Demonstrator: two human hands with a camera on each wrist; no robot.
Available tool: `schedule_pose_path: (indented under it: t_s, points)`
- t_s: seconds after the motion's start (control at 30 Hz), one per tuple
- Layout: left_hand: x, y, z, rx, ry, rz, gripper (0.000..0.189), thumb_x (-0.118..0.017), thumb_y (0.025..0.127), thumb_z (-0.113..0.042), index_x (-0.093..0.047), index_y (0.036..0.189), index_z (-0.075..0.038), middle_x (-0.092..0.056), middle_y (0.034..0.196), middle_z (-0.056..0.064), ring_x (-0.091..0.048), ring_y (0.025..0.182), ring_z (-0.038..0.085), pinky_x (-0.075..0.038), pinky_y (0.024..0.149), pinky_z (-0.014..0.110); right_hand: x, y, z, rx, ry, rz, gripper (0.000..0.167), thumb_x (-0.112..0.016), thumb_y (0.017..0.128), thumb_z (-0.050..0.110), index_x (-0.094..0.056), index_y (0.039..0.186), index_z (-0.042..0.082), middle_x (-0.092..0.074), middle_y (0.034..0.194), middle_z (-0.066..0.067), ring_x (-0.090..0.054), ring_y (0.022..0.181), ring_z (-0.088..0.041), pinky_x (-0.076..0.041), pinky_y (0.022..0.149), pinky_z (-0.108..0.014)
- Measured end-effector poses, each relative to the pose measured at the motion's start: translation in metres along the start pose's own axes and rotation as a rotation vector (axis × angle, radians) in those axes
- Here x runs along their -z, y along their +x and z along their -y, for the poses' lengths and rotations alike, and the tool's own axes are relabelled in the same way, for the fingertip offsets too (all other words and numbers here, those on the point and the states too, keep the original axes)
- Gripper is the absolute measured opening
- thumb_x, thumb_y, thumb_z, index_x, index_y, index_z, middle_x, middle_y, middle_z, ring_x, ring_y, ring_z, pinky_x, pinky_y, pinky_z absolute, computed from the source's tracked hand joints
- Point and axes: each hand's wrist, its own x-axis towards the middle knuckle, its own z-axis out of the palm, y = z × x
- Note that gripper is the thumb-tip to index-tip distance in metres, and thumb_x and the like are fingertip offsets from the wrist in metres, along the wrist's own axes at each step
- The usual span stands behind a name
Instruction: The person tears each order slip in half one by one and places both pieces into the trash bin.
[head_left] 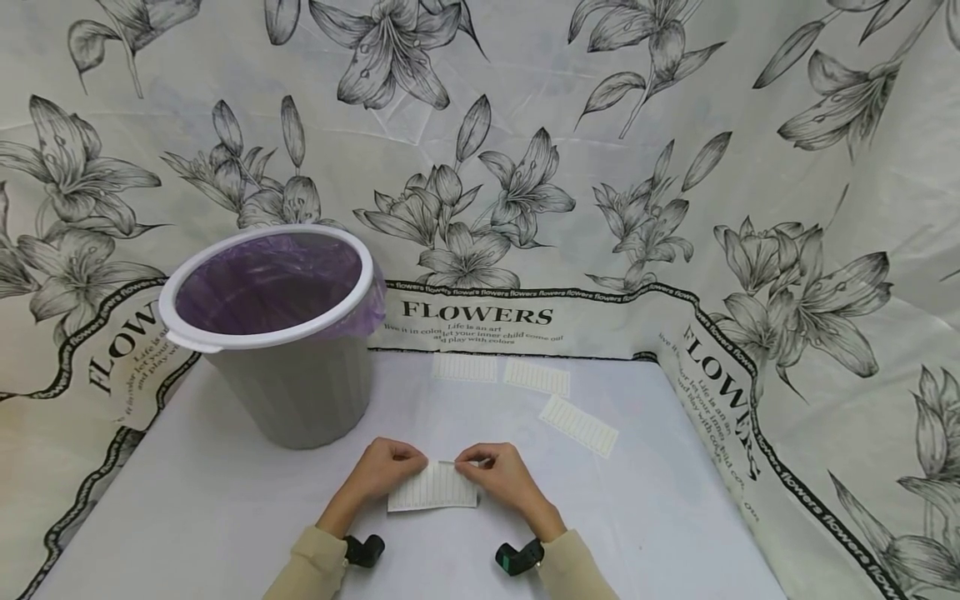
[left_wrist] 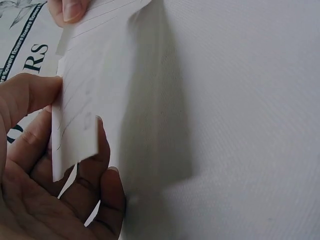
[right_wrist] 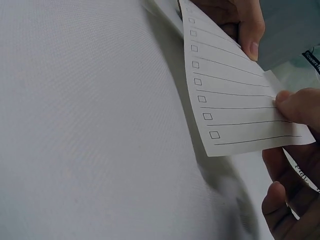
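Observation:
A white checklist sheet [head_left: 432, 490] is held up between both hands over the table. Printed lines and a column of small boxes show on the sheet [right_wrist: 225, 100] in the right wrist view. My left hand [head_left: 385, 468] pinches its far edge left of the middle, thumb on one face and fingers behind. The right hand [head_left: 501, 473] pinches the same edge toward the right corner, its thumb [right_wrist: 297, 106] over the line ends. Between the hands, that edge has a small step in the left wrist view. The sheet's near edge hangs free, with a shadow beneath.
Three similar lined sheets lie at the back right: one sheet [head_left: 465, 367], a second [head_left: 537, 377] and a tilted third [head_left: 579, 426]. A grey bin [head_left: 300, 392] with a purple liner stands at the left. A flower-printed cloth [head_left: 480, 325] rises behind the white table [head_left: 645, 517].

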Motion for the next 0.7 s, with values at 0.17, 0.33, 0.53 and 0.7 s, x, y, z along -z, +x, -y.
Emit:
schedule_pose_path:
  t_s: [0.17,0.33,0.53,0.7]
  points:
    - [0.003,-0.002,0.000,-0.002,-0.015,-0.027,0.014,-0.075,0.091,-0.022,-0.081,0.092,-0.009,-0.078,0.093,0.003,-0.066,0.086,0.012,-0.055,0.077,0.034,0.002,-0.002,-0.005,-0.012,0.016,-0.020,0.011,-0.075,0.095,0.022,-0.081,0.096,0.013,-0.079,0.094,-0.003,-0.068,0.081,-0.005,-0.056,0.073,-0.022]
    - [0.006,-0.002,0.001,-0.059,-0.028,-0.001,0.017,-0.076,0.093,-0.021,-0.080,0.095,-0.006,-0.078,0.094,0.005,-0.068,0.084,0.014,-0.057,0.075,0.033,0.004,-0.004,-0.012,-0.022,0.042,-0.057,0.010,-0.075,0.095,0.020,-0.080,0.096,0.011,-0.078,0.093,-0.005,-0.069,0.081,-0.006,-0.056,0.074,-0.023]
    - [0.007,-0.002,0.002,-0.081,-0.046,0.025,0.018,-0.077,0.093,-0.022,-0.080,0.098,-0.005,-0.078,0.092,0.004,-0.068,0.080,0.011,-0.055,0.070,0.026,0.004,-0.003,-0.012,-0.044,0.076,-0.058,0.011,-0.076,0.095,0.017,-0.079,0.098,0.008,-0.078,0.094,-0.008,-0.068,0.081,-0.008,-0.055,0.074,-0.021]
    - [0.009,-0.003,0.002,-0.075,-0.081,0.035,0.021,-0.079,0.091,-0.022,-0.080,0.100,-0.003,-0.078,0.092,0.006,-0.068,0.079,0.012,-0.055,0.068,0.027,0.005,-0.005,-0.003,-0.076,0.039,-0.060,0.010,-0.074,0.095,0.010,-0.077,0.099,0.002,-0.077,0.095,-0.013,-0.069,0.083,-0.017,-0.053,0.073,-0.019]
